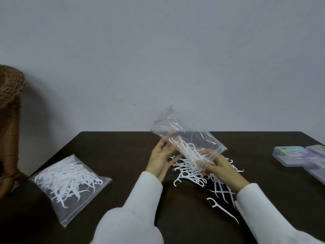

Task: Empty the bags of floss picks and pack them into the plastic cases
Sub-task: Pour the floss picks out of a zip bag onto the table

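Note:
A clear plastic bag (177,127) is held tilted above the dark table (109,147), mouth pointing down to the right, with white floss picks sliding out of it. My right hand (221,169) grips the bag's lower open end. My left hand (161,157) lies with straight fingers against the bag's left side. A heap of loose white floss picks (191,175) is spread on the table under the bag. A second, sealed bag full of floss picks (68,182) lies flat at the left. Clear plastic cases (290,154) sit at the right edge.
A brown woven object (10,95) stands at the far left beside the table. A grey wall (158,59) rises right behind the table's far edge. A few stray picks (223,209) lie near my right sleeve.

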Demonstrator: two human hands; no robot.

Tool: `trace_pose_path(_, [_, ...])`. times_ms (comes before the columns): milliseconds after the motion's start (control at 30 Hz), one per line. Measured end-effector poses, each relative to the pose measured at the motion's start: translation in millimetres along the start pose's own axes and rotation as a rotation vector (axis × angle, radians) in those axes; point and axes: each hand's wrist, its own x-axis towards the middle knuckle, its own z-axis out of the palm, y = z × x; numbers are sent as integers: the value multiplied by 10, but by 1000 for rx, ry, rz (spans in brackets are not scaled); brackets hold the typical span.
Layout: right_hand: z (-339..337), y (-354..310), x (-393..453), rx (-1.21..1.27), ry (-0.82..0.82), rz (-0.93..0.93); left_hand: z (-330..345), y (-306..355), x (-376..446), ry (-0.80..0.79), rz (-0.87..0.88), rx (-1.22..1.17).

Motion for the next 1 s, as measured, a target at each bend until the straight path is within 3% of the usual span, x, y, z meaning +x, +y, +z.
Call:
trace_pose_path(400, [5,-66,-39,39,118,-107,-39,-56,19,197,-16,61])
trace_pose_path(667, [-103,-72,-45,-20,326,-151,-145,-27,57,327,29,-14])
trace_pose_path(1000, [-156,-7,-17,-53,372,-96,-292,65,90,413,66,-144])
